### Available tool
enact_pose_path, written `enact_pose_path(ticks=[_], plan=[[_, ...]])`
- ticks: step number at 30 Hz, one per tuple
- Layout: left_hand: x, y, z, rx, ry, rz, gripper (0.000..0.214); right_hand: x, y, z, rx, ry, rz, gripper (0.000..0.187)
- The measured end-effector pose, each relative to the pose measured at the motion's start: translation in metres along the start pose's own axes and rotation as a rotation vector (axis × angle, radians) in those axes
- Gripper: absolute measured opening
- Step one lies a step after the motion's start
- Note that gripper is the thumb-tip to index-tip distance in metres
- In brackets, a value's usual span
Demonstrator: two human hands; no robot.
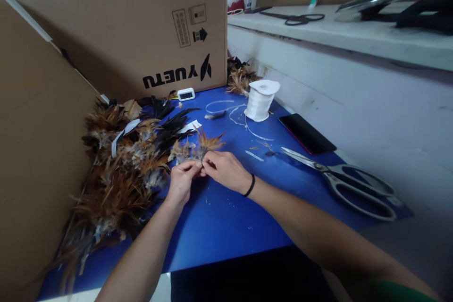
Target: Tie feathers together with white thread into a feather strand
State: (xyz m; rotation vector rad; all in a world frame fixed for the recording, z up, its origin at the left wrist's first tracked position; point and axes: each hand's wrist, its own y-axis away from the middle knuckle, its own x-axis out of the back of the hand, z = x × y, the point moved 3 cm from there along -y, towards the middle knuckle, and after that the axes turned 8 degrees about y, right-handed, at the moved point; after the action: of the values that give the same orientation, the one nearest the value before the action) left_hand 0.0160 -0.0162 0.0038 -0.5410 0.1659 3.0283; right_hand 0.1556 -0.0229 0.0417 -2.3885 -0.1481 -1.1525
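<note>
My left hand [184, 177] and my right hand [226, 169] meet over the blue table [226, 222], fingertips pinched close together. Between them is a small bunch of brown and grey feathers [208, 143], its tips fanning up and away from me. Both hands are closed on its lower end; the fingers cover the exact spot they grip. A dark band circles my right wrist. To the left lies a big heap of brown feathers [116, 193], with black feathers [173, 130] at its far side.
Scissors [322, 168] and a dark phone [307, 133] lie on the right. Behind stand a white ribbon spool [262, 101] with a loose strand and a small white digital device [186, 94]. Cardboard walls [116, 23] rise behind and left; a ledge [371, 23] runs along the right.
</note>
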Motion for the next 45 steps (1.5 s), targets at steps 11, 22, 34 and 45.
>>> enact_pose_path(ticks=[11, 22, 34, 45], plan=[[-0.0004, -0.001, -0.0021, -0.023, -0.013, -0.003, 0.016, -0.0014, 0.0002, 0.0058, -0.042, 0.016, -0.036, 0.009], [-0.0013, 0.0008, -0.0026, -0.045, 0.0, 0.007, 0.015, 0.0, -0.0001, 0.0052, -0.077, -0.023, -0.032, 0.01], [-0.0019, 0.0026, -0.0024, -0.039, 0.044, 0.049, 0.017, -0.0007, 0.0009, 0.0017, -0.053, -0.016, 0.006, 0.009], [-0.005, 0.0039, -0.0017, -0.086, 0.054, 0.072, 0.014, 0.0, 0.0003, 0.0024, -0.14, -0.147, -0.032, 0.01]])
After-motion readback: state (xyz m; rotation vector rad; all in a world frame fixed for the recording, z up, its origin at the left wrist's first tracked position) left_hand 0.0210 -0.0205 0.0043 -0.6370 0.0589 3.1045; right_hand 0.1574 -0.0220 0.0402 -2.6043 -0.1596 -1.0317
